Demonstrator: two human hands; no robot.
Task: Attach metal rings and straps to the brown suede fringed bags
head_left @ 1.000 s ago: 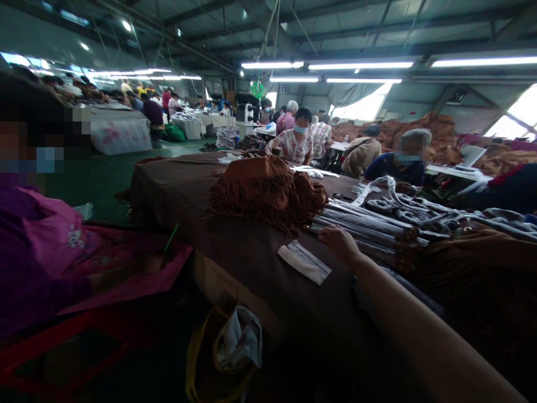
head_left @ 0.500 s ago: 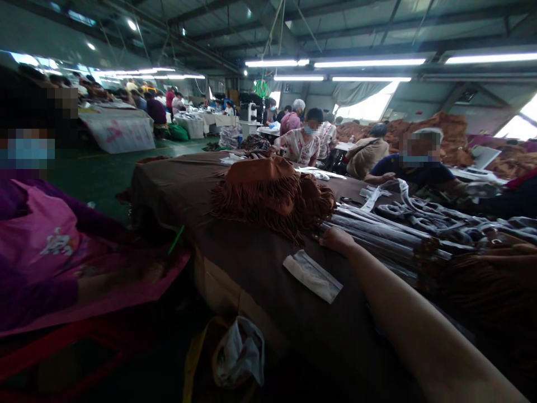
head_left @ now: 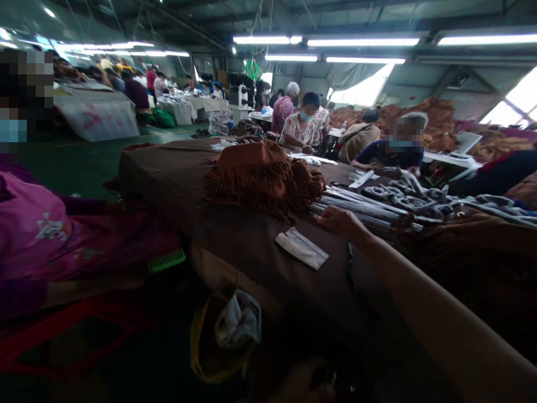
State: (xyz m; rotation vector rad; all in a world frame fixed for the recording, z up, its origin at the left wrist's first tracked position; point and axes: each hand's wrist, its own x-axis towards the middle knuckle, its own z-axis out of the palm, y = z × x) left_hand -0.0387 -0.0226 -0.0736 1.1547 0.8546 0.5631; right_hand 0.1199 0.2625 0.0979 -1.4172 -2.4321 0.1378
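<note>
My right hand [head_left: 342, 223] reaches over the brown-covered table, its fingers bent together at the near ends of long plastic-wrapped strips [head_left: 364, 204]. Whatever its fingertips hold, if anything, is too dark to make out. Left of it lies a pile of rust-brown fringed cloth [head_left: 255, 173]. A flat whitish packet [head_left: 302, 248] rests on the table just in front. Below my right wrist is a narrow dark strip [head_left: 350, 257]. My left hand [head_left: 304, 383] shows dimly at the bottom edge, with small glints beside it; its fingers are lost in shadow.
On the left sits a co-worker in a pink apron [head_left: 37, 224], near a green comb [head_left: 166, 261]. A yellow-rimmed bag [head_left: 197, 350] with white plastic [head_left: 239, 319] stands beside the table [head_left: 168, 168]. Wrapped white loops [head_left: 403, 193] lie at right; several people work beyond.
My right hand has lifted slightly and its fingers have shifted at the strip ends. My left hand has come into view at the bottom. The co-worker's green comb has turned and lowered.
</note>
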